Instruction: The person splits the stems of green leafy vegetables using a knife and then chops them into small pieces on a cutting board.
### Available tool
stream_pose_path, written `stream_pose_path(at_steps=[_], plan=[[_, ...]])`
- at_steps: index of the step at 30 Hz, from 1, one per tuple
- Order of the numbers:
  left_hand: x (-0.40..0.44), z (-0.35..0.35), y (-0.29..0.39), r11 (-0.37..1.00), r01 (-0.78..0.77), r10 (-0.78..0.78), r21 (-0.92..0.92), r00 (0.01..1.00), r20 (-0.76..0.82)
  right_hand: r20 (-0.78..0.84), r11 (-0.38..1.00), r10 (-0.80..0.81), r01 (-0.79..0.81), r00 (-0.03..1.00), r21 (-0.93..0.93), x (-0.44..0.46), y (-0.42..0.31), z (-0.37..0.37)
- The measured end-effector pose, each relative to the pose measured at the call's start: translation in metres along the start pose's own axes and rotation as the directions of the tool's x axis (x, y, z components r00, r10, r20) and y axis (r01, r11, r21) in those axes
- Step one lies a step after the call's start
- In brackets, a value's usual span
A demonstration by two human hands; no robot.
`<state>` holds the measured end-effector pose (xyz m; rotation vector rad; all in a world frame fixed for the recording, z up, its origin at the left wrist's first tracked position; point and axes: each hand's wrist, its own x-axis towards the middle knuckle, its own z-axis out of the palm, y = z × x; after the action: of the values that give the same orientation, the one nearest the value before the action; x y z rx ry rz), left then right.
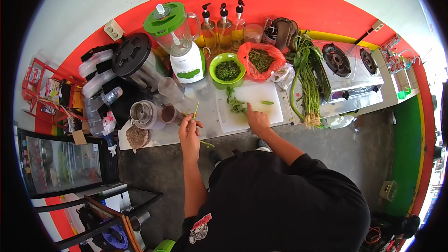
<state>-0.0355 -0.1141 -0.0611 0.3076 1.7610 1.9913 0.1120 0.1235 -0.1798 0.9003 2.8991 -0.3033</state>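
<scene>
My left hand [188,134] is closed around a thin green stem [196,108], which sticks up past the fingers over the counter's front edge. Another bit of green stem [206,144] shows below that hand, just beyond the edge. On the white cutting board [270,123] lies a small bunch of green leaves [238,106]. My right hand [258,120] rests over the board with its index finger stretched out, its tip at the leaves; the other fingers are curled and partly hidden. A single leaf piece [267,102] lies to the right of that hand.
Behind the board stand a green bowl of chopped greens [227,80], a red plastic bag of greens [275,67] and a blender [187,67]. Long-stemmed greens [307,88] lie right, beside the gas stove [350,81]. Left are a jar [142,115] and a cup [169,114].
</scene>
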Motion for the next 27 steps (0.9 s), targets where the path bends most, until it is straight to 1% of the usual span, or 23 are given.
stream_pose_path(at_steps=[1,2,4,5,6,7,8,10,11,13,14,17,21,23,24,26,27], plan=[[0.0,-0.003,-0.002,1.0,0.002,-0.002,0.005,1.0,0.001,-0.025,0.998,0.055,-0.054,0.998,0.03,-0.008,0.006,-0.002],[0.001,-0.005,-0.005,1.0,0.003,-0.003,0.008,1.0,0.002,-0.021,0.998,0.055,-0.055,0.998,0.023,-0.014,0.014,-0.004],[0.002,-0.007,-0.007,1.0,0.004,-0.004,0.002,1.0,-0.006,-0.051,0.968,0.246,-0.242,0.968,0.074,-0.025,0.036,-0.006],[0.002,-0.008,-0.008,1.0,0.002,-0.002,0.004,1.0,-0.013,-0.05,0.969,0.244,-0.24,0.969,0.065,-0.031,0.048,-0.006],[0.001,-0.007,-0.007,1.0,0.003,-0.003,-0.003,1.0,-0.017,-0.051,0.949,0.308,-0.303,0.95,0.086,-0.037,0.058,-0.007],[0.001,-0.006,-0.006,1.0,-0.027,0.027,0.011,0.999,-0.019,-0.053,0.926,0.37,-0.363,0.928,0.107,-0.039,0.062,-0.005],[0.001,-0.005,-0.004,0.998,-0.057,0.058,0.026,0.998,-0.021,-0.055,0.928,0.365,-0.358,0.929,0.102,-0.039,0.064,-0.002],[0.002,-0.003,-0.001,0.998,-0.063,0.063,0.003,0.997,-0.036,0.04,0.919,0.386,-0.388,0.922,0.073,-0.04,0.058,-0.004],[0.002,-0.003,0.0,0.998,-0.066,0.065,-0.014,0.997,-0.045,0.044,0.92,0.384,-0.386,0.922,0.068,-0.039,0.054,-0.003],[0.003,-0.004,0.001,0.998,-0.061,0.06,-0.016,0.997,-0.053,0.069,0.958,0.286,-0.285,0.956,-0.02,-0.032,0.034,-0.005],[0.004,-0.005,0.001,0.998,-0.062,0.062,-0.014,0.997,-0.055,0.07,0.958,0.286,-0.285,0.956,-0.021,-0.029,0.023,-0.007],[0.006,-0.008,-0.002,0.997,-0.076,0.076,0.001,0.996,-0.04,0.114,0.98,0.198,-0.2,0.973,0.006,-0.015,-0.005,-0.005],[0.009,-0.017,-0.007,0.999,-0.042,0.042,0.01,0.999,-0.027,0.126,0.987,0.146,-0.154,0.981,0.054,-0.009,-0.032,0.003],[0.01,-0.02,-0.008,0.993,-0.117,0.117,0.011,0.992,-0.034,0.1,0.976,0.107,-0.124,0.989,0.178,-0.014,-0.04,0.005],[0.01,-0.023,-0.007,0.994,-0.111,0.111,0.01,0.993,-0.035,0.106,0.976,0.108,-0.126,0.988,0.177,-0.017,-0.042,0.007],[0.011,-0.029,-0.005,0.986,-0.165,0.164,-0.036,0.986,-0.015,0.034,0.949,0.212,-0.215,0.977,0.23,-0.023,-0.043,0.009],[0.011,-0.032,-0.004,0.987,-0.159,0.159,-0.038,0.987,-0.018,0.04,0.95,0.212,-0.215,0.976,0.226,-0.023,-0.043,0.006]])
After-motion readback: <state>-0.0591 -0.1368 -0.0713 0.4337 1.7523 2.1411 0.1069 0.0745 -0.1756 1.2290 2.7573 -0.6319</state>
